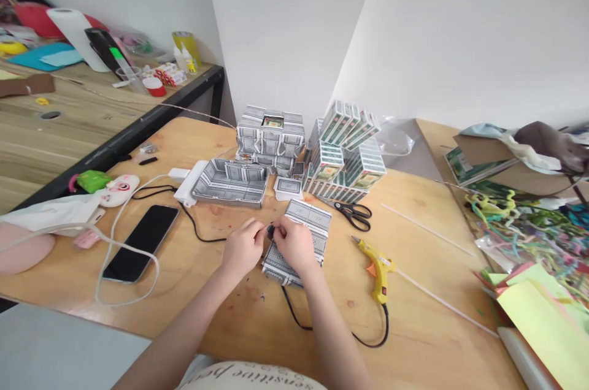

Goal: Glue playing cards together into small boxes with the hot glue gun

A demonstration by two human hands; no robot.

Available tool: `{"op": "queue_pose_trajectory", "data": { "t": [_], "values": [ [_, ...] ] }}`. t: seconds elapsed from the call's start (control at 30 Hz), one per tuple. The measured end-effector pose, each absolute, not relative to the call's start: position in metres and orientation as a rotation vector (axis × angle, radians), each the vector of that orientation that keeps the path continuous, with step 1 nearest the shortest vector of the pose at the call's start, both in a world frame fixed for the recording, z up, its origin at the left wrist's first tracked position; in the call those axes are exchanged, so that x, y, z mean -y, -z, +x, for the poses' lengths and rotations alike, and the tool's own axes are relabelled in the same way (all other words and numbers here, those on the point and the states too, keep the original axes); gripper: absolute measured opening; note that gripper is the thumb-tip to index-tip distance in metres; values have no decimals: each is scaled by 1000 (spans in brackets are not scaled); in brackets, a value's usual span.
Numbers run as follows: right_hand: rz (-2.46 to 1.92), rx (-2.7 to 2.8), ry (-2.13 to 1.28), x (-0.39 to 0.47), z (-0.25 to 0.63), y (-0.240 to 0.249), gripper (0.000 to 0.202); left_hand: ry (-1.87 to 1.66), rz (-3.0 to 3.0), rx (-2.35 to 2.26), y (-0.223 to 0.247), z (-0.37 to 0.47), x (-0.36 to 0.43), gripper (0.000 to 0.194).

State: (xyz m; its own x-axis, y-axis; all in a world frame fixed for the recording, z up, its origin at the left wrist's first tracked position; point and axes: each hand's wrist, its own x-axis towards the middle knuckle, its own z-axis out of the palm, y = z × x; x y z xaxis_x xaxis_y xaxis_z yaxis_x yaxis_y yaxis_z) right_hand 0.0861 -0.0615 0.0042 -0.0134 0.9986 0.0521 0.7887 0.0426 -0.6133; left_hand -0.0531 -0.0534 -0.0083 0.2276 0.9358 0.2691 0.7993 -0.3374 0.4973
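Note:
Both hands meet over a flat panel of grey patterned playing cards lying on the table. My left hand is closed, its thumb and forefinger pinching a small dark piece at the panel's left side. Against the same piece, the fingertips of my right hand are pressed together, with that hand over the panel. Behind them stand an open card tray, a small stack of cards and a larger structure built from cards.
Green-and-white card boxes are piled at the back. Black scissors and a yellow glue gun with a black cord lie to the right. A phone, white cable and power strip are on the left. Coloured paper lies far right.

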Motion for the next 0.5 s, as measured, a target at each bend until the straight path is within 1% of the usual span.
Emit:
{"op": "queue_pose_trajectory", "data": {
  "t": [0.23, 0.37, 0.5],
  "values": [
    [-1819, 1868, -581, 63, 87, -3, 17, -688, 1727, -1541, 14, -56, 44, 21],
    [-1836, 1844, -584, 63, 87, -3, 19, -762, 1367, -1418, 19, -55, 45, 19],
    [-1770, 1805, -659, 64, 91, -2, 24, -805, 1225, -1390, 14, -53, 45, 24]
  ]
}}
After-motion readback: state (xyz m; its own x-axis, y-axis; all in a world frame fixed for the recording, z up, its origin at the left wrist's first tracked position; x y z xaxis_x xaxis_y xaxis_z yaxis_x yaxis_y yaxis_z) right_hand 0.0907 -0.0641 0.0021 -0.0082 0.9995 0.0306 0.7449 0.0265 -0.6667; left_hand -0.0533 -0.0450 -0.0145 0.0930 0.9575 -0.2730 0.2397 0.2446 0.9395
